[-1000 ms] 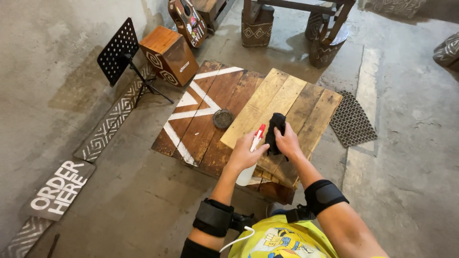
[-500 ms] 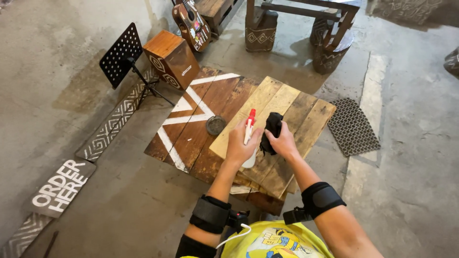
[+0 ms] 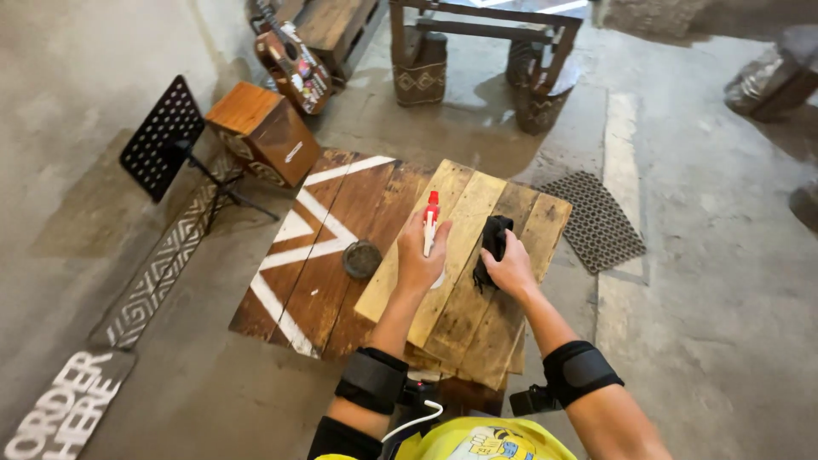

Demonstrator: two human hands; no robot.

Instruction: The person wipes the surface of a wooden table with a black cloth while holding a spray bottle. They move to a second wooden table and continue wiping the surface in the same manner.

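My left hand (image 3: pixel 419 257) grips a white spray bottle (image 3: pixel 431 223) with a red nozzle, held upright above the light plank table (image 3: pixel 460 281). My right hand (image 3: pixel 511 268) presses a black cloth (image 3: pixel 492 245) flat on the planks toward the table's far right part. The two hands are close together, with the bottle to the left of the cloth. A black band wraps each of my forearms.
A dark wooden top with white stripes (image 3: pixel 315 243) adjoins the plank table on the left, bearing a small round dark disc (image 3: pixel 362 258). On the floor: a black music stand (image 3: pixel 162 136), a wooden box (image 3: pixel 262 132), a guitar (image 3: pixel 294 68), a black mat (image 3: pixel 594 221), carved stools (image 3: pixel 422 72).
My left hand has raised the spray bottle and carried it further over the planks. The black cloth under my right hand has slid toward the far edge. The view moved closer.
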